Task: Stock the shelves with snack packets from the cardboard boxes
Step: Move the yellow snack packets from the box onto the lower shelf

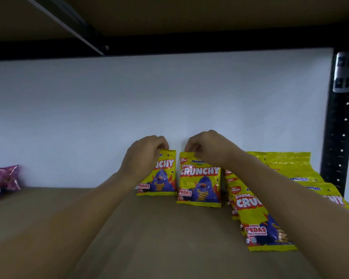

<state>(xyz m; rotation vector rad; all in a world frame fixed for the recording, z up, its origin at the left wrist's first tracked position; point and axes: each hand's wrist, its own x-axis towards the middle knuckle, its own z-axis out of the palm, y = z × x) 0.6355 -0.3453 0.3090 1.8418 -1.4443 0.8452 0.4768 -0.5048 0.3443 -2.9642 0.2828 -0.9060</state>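
Note:
Two yellow "Crunchy" snack packets stand upright at the back of the brown shelf board [149,238], against the white wall. My left hand [145,156] pinches the top edge of the left packet [161,178]. My right hand [208,148] pinches the top edge of the right packet [199,182]. The two packets stand side by side with a narrow gap between them. A row of several more yellow packets [264,222] stands to the right, partly hidden by my right forearm. No cardboard box is in view.
Pink snack packets [2,180] lie at the far left of the shelf. A black perforated upright post [338,127] bounds the shelf on the right. The dark underside of the shelf above [169,21] runs overhead.

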